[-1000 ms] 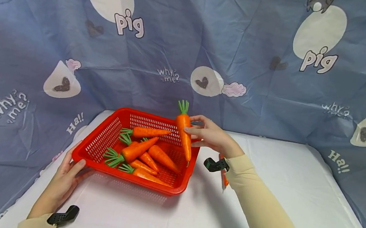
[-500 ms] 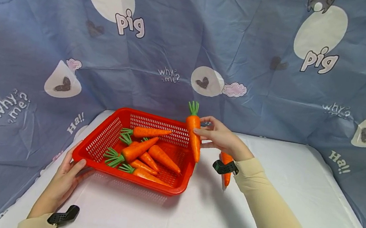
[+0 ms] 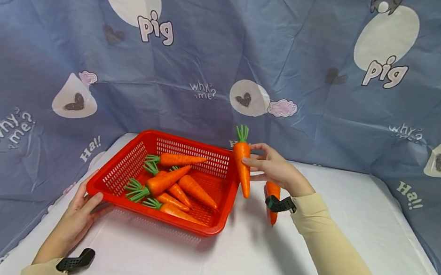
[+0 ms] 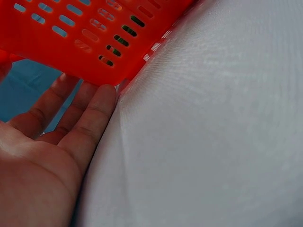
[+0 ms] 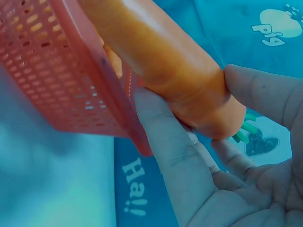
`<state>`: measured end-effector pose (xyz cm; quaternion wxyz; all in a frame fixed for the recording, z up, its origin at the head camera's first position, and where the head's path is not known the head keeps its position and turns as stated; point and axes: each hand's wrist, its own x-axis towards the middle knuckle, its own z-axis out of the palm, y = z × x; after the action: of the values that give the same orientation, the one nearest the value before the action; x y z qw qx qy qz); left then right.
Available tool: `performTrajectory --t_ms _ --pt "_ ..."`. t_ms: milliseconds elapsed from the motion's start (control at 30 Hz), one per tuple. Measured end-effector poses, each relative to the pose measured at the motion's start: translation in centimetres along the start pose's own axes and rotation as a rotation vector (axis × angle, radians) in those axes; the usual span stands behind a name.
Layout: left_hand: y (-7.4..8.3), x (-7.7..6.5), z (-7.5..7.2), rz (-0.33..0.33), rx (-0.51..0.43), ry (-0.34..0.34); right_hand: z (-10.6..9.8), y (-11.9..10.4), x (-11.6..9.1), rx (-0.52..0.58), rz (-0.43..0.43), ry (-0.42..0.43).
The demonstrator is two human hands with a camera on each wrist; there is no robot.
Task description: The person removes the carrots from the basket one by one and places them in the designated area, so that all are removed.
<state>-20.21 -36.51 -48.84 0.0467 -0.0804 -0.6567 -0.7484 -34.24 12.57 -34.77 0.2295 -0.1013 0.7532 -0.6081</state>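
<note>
My right hand (image 3: 279, 171) pinches an orange carrot (image 3: 243, 165) with a green top, held upright with its tip down, above the basket's right rim. In the right wrist view, fingers and thumb press the thick end of the carrot (image 5: 180, 66). At the near left corner, my left hand (image 3: 75, 218) holds the red plastic basket (image 3: 230, 208), thumb at the rim. The left wrist view has its fingertips (image 4: 105, 97) against the basket's lower corner. Several carrots (image 3: 167, 182) lie inside the basket. Another carrot (image 3: 274, 191) lies on the table, partly hidden by the right wrist.
A white cloth covers the table (image 3: 361, 225). Behind it hangs a blue printed curtain (image 3: 320, 100), which also borders the sides. Each wrist wears a black camera strap, seen on the right wrist (image 3: 280, 204) and left wrist (image 3: 76, 260).
My right hand has carried the carrot rightward from over the basket to its right rim. The carrot on the table shows more now. My left hand and the basket have stayed put.
</note>
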Motion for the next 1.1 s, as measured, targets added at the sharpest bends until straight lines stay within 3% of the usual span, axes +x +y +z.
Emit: performTrajectory --t_ms 1100 --pt "0.1 0.1 0.1 -0.026 0.031 0.016 -4.2 1.9 -1.9 -0.04 0.034 0.079"
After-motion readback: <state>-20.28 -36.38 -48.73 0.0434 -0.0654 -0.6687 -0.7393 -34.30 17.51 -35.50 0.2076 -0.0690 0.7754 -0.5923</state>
